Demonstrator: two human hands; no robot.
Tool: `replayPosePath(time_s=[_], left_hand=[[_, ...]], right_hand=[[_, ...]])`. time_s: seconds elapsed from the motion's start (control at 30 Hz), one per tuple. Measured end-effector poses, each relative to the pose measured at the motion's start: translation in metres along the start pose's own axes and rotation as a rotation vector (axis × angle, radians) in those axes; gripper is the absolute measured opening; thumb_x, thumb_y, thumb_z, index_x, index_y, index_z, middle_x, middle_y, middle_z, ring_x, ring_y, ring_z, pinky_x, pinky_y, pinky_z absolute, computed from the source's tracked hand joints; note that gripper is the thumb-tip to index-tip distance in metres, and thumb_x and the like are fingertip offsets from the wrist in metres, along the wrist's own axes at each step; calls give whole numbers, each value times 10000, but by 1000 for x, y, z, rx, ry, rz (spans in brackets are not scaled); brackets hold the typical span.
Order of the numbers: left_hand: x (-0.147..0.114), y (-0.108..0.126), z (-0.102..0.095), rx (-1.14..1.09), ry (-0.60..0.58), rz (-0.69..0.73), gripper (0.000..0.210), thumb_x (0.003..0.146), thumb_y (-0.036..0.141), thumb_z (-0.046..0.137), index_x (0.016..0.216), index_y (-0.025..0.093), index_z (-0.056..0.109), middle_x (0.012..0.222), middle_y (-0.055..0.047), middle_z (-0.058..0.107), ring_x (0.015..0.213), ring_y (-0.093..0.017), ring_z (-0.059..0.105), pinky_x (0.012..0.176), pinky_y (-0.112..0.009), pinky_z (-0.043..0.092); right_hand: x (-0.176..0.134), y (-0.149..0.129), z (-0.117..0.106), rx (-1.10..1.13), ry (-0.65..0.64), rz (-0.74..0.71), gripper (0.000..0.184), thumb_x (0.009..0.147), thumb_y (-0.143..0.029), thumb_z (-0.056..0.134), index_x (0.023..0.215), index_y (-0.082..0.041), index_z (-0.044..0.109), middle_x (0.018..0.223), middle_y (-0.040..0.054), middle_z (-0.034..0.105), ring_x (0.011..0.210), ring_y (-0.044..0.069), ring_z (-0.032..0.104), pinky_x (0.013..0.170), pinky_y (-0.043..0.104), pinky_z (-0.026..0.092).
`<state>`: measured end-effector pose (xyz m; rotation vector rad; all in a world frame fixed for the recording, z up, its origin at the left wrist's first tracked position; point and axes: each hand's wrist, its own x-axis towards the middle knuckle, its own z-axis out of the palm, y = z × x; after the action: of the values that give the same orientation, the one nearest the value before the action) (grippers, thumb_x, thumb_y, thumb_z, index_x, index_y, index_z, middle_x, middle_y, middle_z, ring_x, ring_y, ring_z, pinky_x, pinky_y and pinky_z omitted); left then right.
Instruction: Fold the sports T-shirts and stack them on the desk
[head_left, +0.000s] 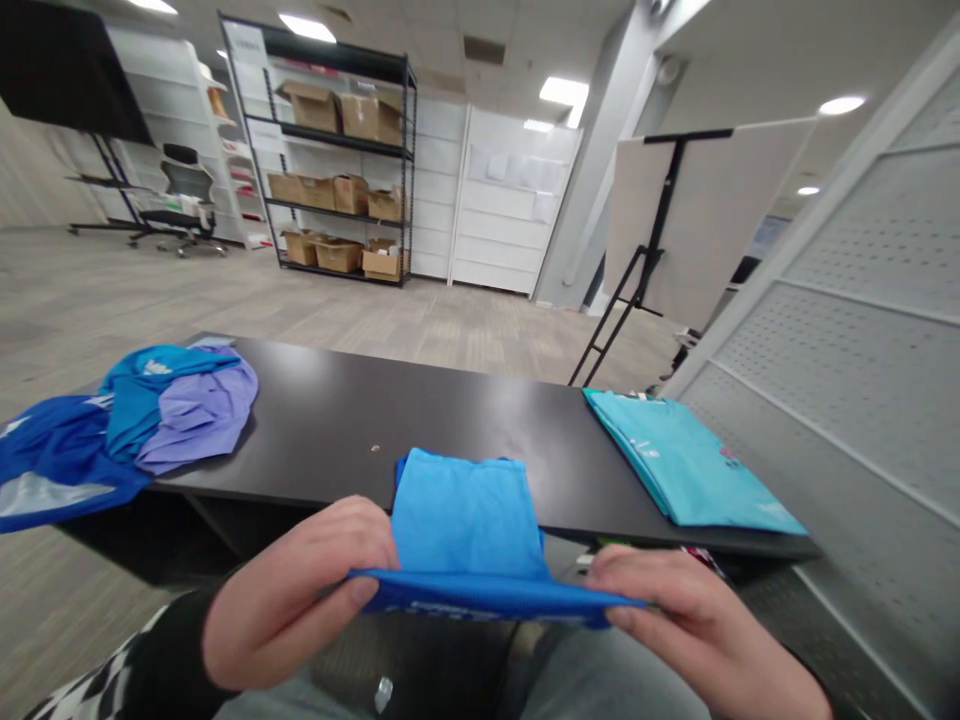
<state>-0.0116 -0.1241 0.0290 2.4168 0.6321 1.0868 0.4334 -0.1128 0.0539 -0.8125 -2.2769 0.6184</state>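
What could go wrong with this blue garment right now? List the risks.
The folded blue garment hangs off the table edge, pinched only at its near fold by the left hand and right hand; it could unfold or slide off. The loose pile of garments overhangs the far-left edge and might slip down.

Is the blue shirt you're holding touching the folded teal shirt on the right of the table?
Apart. The head view shows bare black table between the blue shirt and the folded teal shirt.
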Motion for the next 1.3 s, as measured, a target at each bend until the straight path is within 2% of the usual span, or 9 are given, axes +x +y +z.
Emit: replayPosePath(time_s=[0.07,0.13,0.3,0.47,0.77,0.97,1.07,1.17,1.3], left_hand=[[15,-2,-10,-32,-2,-10,240,1143,201,471,1177,223,707,1025,-115,767,1020,-260,725,1017,-419,627],[31,-21,-15,-11,26,-65,261,1168,252,453,1106,211,703,1016,-101,749,1000,-239,713,994,-383,613],[72,-125,-1,208,36,-299,367,1165,447,473,1020,212,714,1008,-70,750,961,-228,707,918,-361,580],[102,-230,23,489,-140,-475,364,1105,420,476,1002,217,760,1080,-115,790,1063,-308,702,1028,-482,545],[158,-321,11,680,-209,-512,362,1095,474,531,1050,224,790,1215,-125,753,1157,-325,650,1010,-475,495],[193,-357,6,755,-128,-653,290,1085,450,668,945,209,750,1140,-93,750,1083,-244,610,1038,-426,485],[203,-354,1,770,-37,-723,327,1089,502,669,996,202,759,1217,-111,762,1158,-252,639,1126,-453,493],[207,-339,-3,692,64,-620,314,1110,416,605,1118,152,774,1411,-105,765,1334,-215,651,1255,-420,472],[198,-321,-2,408,-163,-476,319,1071,310,528,984,148,789,1477,-45,790,1464,-133,652,1293,-295,443]], right_hand=[[11,-1,-9,66,1,66,182,1106,-373,753,1183,-291,897,1039,73,878,948,248,847,836,293,680],[30,14,-11,126,-13,167,252,1124,-421,718,1116,-238,891,981,79,860,862,236,817,785,301,662],[87,110,11,141,58,318,397,1065,-568,729,1102,-200,873,1030,83,869,938,272,798,878,363,638],[131,210,39,-3,46,383,350,1024,-518,685,1058,-221,867,1074,93,872,994,305,799,936,420,621],[202,293,25,-300,25,464,275,994,-468,728,922,-210,789,926,70,793,820,242,688,773,354,501],[255,339,20,-351,78,544,280,984,-467,784,974,-187,795,899,58,776,819,230,675,772,342,490],[269,353,21,-397,159,520,347,979,-472,806,1139,-164,818,933,68,779,844,244,688,806,355,513],[268,358,19,-466,258,453,396,1064,-471,697,1270,-153,813,969,90,803,901,271,714,903,394,538],[252,349,13,-521,323,362,366,1109,-380,582,1258,-158,831,1091,127,841,1040,300,746,1021,428,542]])
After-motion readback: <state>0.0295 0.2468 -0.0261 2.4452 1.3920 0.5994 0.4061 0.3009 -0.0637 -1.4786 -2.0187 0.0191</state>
